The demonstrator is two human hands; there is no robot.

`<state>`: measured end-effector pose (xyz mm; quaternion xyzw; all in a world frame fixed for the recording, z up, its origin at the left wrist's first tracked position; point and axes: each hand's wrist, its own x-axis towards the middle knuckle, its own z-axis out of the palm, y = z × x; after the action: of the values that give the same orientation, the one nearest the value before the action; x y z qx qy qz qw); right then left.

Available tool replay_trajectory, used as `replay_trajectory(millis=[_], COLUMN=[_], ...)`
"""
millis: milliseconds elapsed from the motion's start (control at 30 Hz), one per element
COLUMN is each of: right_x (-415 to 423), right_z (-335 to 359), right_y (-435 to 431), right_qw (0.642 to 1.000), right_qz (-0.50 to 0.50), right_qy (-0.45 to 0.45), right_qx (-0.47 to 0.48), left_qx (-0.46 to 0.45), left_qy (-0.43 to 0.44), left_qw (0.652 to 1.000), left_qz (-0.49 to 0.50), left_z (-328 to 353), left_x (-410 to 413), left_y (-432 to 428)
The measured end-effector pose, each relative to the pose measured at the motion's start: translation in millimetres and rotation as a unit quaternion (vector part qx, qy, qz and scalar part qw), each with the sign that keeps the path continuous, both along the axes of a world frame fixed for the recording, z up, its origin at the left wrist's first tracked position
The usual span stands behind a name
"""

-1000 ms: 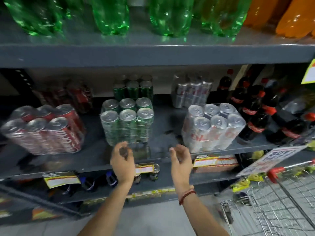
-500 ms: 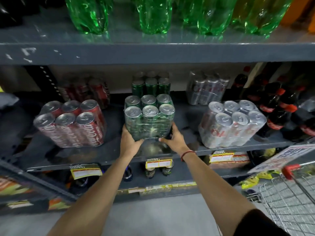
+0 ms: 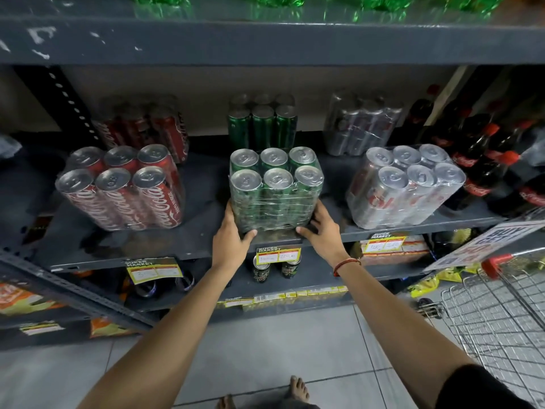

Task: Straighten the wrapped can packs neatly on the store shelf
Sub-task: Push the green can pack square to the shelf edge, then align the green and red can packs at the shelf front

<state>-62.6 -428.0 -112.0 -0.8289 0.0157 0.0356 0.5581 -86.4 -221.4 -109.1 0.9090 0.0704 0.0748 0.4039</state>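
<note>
A plastic-wrapped pack of green cans (image 3: 275,188) stands upright near the front edge of the dark shelf (image 3: 188,249). My left hand (image 3: 233,231) grips its lower left corner and my right hand (image 3: 323,230) its lower right corner, thumbs at the pack's front base. A wrapped pack of red cola cans (image 3: 124,188) leans at an angle to the left. To the right, a wrapped pack of silver cans (image 3: 404,187) also tilts. Behind them stand a second red pack (image 3: 147,128), green pack (image 3: 262,125) and silver pack (image 3: 361,124).
Dark cola bottles (image 3: 483,160) crowd the shelf's right end. A wire shopping cart (image 3: 498,314) with a red handle sits at the lower right under a paper sign (image 3: 486,243). Yellow price tags (image 3: 278,255) hang on the shelf edge. Green bottles (image 3: 274,0) fill the shelf above.
Both hands rose from below the shelf edge and closed on the green pack's lower corners. The pack now sits squarer to the shelf front, and the view has drawn back a little.
</note>
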Motion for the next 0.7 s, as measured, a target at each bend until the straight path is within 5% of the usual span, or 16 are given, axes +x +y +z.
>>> replay_trajectory(millis=[500, 700], right_x=[-21, -28], right_z=[-8, -11], right_y=[-4, 9], right_qw=[0.998, 0.995], right_qz=[-0.022, -0.09], right_qy=[-0.024, -0.039], right_qx=[0.051, 0.004], left_qx=[0.049, -0.03], left_qy=[-0.044, -0.037], left_qw=[0.998, 0.999], left_qz=[0.003, -0.012], left_z=[-7, -10], left_x=[-23, -20], left_y=[0, 8])
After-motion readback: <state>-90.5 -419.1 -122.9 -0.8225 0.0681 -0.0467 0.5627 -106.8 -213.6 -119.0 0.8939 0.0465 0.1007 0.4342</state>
